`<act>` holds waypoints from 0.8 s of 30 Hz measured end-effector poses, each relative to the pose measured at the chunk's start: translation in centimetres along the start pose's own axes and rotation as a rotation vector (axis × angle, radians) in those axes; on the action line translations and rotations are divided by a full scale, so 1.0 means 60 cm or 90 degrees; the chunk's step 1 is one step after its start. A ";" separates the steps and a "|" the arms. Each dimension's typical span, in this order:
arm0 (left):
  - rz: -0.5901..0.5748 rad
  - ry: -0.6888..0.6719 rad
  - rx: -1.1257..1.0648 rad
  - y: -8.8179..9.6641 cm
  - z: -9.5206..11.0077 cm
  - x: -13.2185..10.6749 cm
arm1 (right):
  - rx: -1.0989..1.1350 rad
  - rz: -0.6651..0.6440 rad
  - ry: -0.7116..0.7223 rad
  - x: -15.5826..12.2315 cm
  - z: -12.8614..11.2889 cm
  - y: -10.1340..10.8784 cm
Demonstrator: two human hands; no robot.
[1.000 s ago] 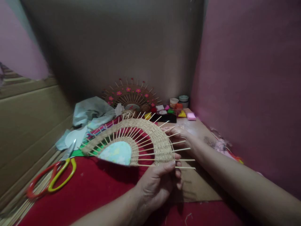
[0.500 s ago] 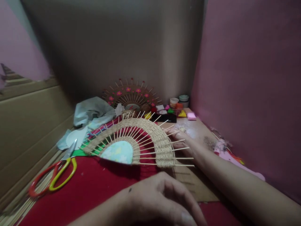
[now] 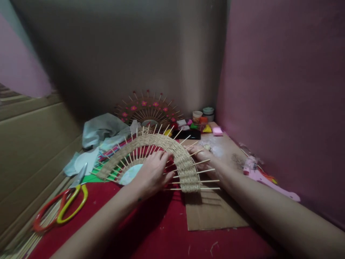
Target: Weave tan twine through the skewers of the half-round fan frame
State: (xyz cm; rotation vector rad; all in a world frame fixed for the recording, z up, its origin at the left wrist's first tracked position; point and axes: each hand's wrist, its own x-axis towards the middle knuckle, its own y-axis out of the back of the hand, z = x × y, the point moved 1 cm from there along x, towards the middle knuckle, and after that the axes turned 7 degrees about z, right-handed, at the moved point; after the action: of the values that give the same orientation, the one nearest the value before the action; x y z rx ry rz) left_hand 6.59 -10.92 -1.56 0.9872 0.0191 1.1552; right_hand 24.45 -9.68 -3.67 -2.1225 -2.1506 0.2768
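A half-round woven fan [image 3: 185,169] of twine on thin sticks is held tilted above the red cloth. Its stick ends jut past the outer band, and a pale blue half-disc [image 3: 129,174] sits at its base, partly covered. My left hand [image 3: 155,171] lies over the gap between the inner and outer bands, its fingers bent and closed on the sticks. Behind the right side of the outer band is my right hand [image 3: 201,158], gripping the fan there; the sticks hide part of its fingers.
Scissors [image 3: 61,208] with orange and yellow handles lie at the left beside loose sticks [image 3: 40,230]. A flowered fan [image 3: 149,108] leans on the back wall. Small colourful packets [image 3: 207,128], a cup [image 3: 197,116] and a pink glue gun [image 3: 258,176] lie beyond a cardboard sheet [image 3: 210,216].
My left hand has moved up and away from the front edge onto the fan's inner sticks. My right hand stays at the fan's right side. The view has shifted slightly.
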 end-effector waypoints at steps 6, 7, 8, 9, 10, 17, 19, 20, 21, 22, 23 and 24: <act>-0.021 -0.079 0.107 -0.002 0.016 -0.003 | 0.181 -0.030 -0.056 -0.001 0.007 0.001; -0.019 -0.079 0.111 -0.002 0.015 -0.004 | 0.186 -0.022 -0.050 0.000 0.009 0.002; -0.016 -0.073 0.109 -0.001 0.014 -0.005 | 0.183 -0.014 -0.042 0.002 0.009 0.003; -0.011 -0.065 0.102 -0.001 0.013 -0.005 | 0.173 -0.008 -0.034 0.003 0.010 0.003; -0.008 -0.056 0.091 -0.001 0.011 -0.007 | 0.159 -0.005 -0.025 0.005 0.010 0.003; -0.060 -0.010 0.039 0.011 0.009 -0.026 | 0.037 0.015 -0.005 0.011 0.007 0.018; -0.093 -0.037 0.079 0.015 0.012 -0.032 | 0.011 0.011 0.009 0.012 0.004 0.025; -0.107 -0.048 0.095 0.016 0.014 -0.034 | -0.002 0.005 0.013 0.012 0.003 0.029; -0.119 -0.053 0.106 0.018 0.015 -0.037 | -0.021 -0.005 0.012 0.012 0.001 0.033; -0.126 -0.054 0.111 0.018 0.016 -0.040 | -0.048 -0.021 0.007 0.013 0.000 0.037; -0.130 -0.053 0.113 0.019 0.017 -0.043 | -0.082 -0.043 -0.001 0.013 -0.002 0.041; -0.135 -0.052 0.113 0.020 0.018 -0.047 | -0.118 -0.070 -0.012 0.014 -0.004 0.045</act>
State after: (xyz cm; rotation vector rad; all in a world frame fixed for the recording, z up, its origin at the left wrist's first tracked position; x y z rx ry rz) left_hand 4.96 -13.73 -1.40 1.1605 0.1593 0.9294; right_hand 27.14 -8.84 -4.04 -2.0903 -2.3775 0.0916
